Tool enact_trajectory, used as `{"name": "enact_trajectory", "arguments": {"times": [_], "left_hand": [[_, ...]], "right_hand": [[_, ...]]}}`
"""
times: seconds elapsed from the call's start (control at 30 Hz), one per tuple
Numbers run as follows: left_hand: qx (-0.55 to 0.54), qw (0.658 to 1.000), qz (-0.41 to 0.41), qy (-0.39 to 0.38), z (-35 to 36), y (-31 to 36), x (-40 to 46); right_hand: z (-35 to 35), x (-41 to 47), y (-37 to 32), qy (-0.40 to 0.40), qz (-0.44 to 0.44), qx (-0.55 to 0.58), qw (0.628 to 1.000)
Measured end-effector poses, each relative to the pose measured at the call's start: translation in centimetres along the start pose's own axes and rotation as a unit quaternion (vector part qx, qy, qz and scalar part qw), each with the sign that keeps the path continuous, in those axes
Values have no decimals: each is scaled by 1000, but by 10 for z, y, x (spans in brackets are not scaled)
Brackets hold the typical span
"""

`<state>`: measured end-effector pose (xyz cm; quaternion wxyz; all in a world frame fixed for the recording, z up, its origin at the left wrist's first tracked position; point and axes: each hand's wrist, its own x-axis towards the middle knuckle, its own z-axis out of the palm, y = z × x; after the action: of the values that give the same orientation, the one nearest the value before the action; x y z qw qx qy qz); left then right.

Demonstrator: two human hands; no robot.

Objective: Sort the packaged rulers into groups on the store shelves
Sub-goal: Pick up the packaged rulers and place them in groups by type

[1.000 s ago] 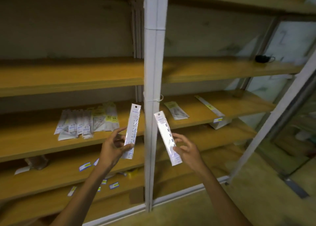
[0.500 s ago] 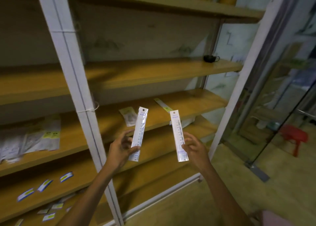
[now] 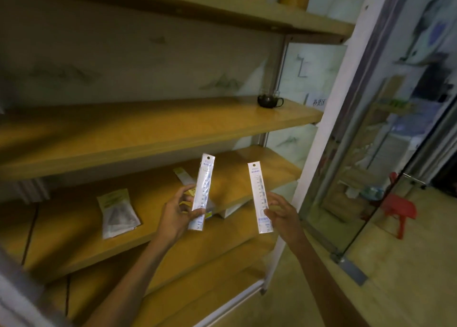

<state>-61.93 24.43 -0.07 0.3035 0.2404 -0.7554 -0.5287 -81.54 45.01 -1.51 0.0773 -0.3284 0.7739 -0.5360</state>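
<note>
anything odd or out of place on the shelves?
A dark cup sits alone at the right end of the upper shelf, not stationery. Below, a packet overhangs the lower shelf's front edge, lying askew.

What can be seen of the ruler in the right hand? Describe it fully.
The ruler is a long, narrow strip in a clear, glossy plastic sleeve with a white header and a punched hang hole at its top. Printed numbers run down its length, with blue print near the bottom. It stands nearly upright in the air before the shelf, pinched low along its right edge by the right hand.
</note>
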Motion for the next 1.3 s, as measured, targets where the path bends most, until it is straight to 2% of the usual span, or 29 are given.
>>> {"name": "enact_trajectory", "arguments": {"times": [0.33,0.67,0.87,1.0,1.13,1.3], "left_hand": [[4,999,-34,37,63,-16,95],[28,983,-79,164,117,-32,136],[59,972,-93,209,143,-38,143],[80,966,-104,223,147,-40,151],[103,964,-96,225,158,-37,166],[97,971,-119,185,185,-31,185]], "right_hand": [[-15,128,42,-48,39,54,997],[10,256,93,-180,51,23,982],[35,283,105,-265,51,-33,962],[39,288,110,-307,12,-108,946],[27,294,110,-301,-45,-206,930],[4,319,111,-277,-78,-275,917]]}}
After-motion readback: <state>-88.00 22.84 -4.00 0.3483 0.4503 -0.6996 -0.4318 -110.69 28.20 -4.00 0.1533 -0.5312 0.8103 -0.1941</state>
